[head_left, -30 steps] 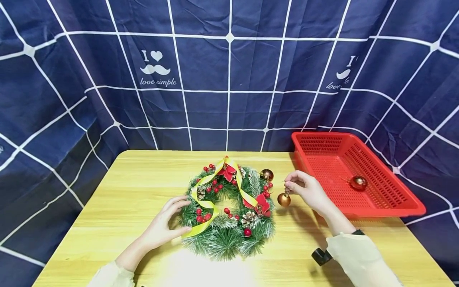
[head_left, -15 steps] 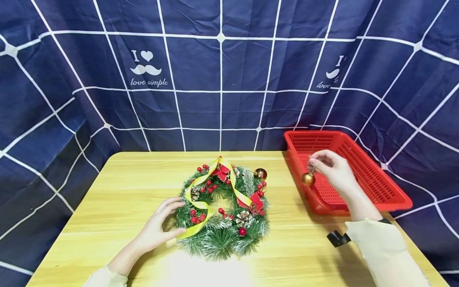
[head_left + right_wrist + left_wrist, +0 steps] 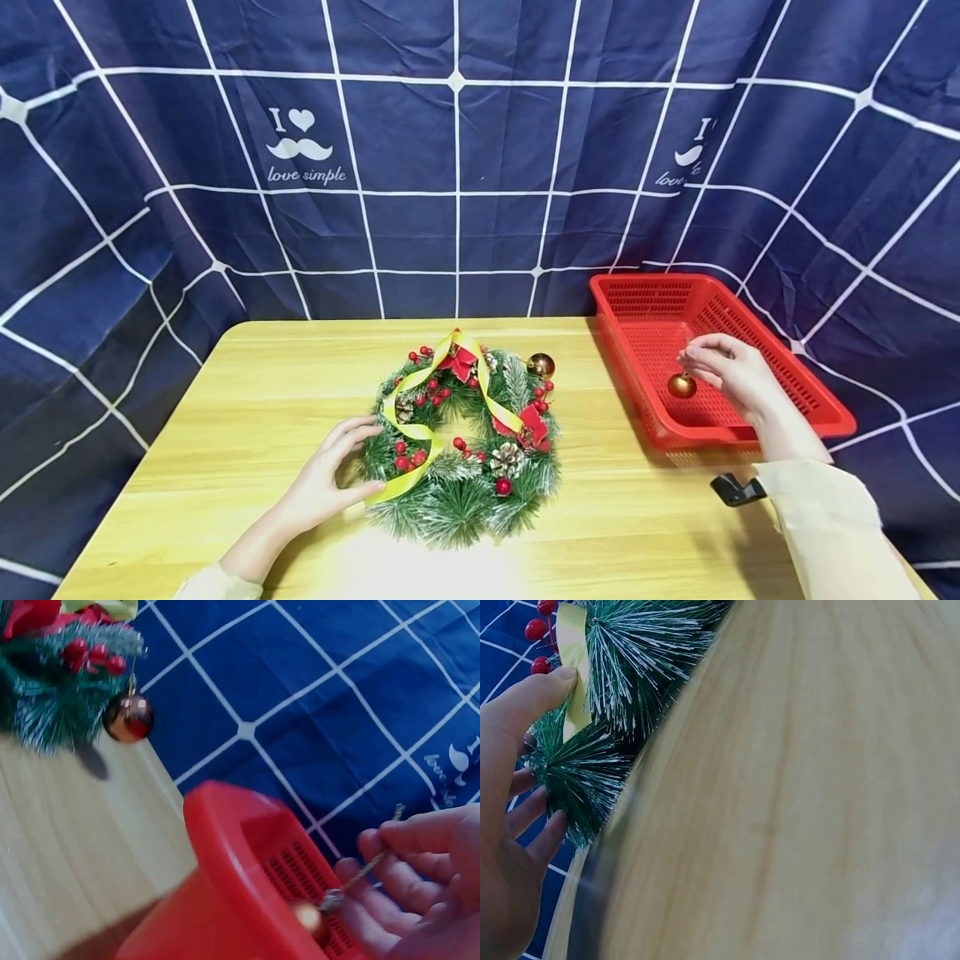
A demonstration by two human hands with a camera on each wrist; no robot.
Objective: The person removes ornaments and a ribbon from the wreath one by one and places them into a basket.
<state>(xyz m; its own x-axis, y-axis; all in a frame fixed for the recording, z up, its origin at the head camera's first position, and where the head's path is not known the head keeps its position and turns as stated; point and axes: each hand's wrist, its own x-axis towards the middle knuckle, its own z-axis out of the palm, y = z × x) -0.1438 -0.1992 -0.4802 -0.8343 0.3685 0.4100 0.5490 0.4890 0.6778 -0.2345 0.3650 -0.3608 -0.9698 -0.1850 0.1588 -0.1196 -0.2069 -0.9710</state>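
While the left hand (image 3: 322, 483) rests at the near-left edge of the wreath (image 3: 459, 510), fingers relaxed and spread, its thumb tip touches the yellow ribbon (image 3: 415, 431). Right hand (image 3: 738, 382): finger and thumb pinching the cord (image 3: 364, 871) of one gold ball (image 3: 682, 386); ball suspended at the red basket (image 3: 716, 434), whether above or below rim level unclear. Wreath: green, frosted tips, lying on the wooden table (image 3: 247, 400), trimmed with red flowers (image 3: 458, 362), red berries (image 3: 401, 461) and pinecones (image 3: 507, 458). One shiny brown ball (image 3: 541, 366), at the wreath's far-right edge. Backdrop: blue cloth (image 3: 412, 133), white grid.
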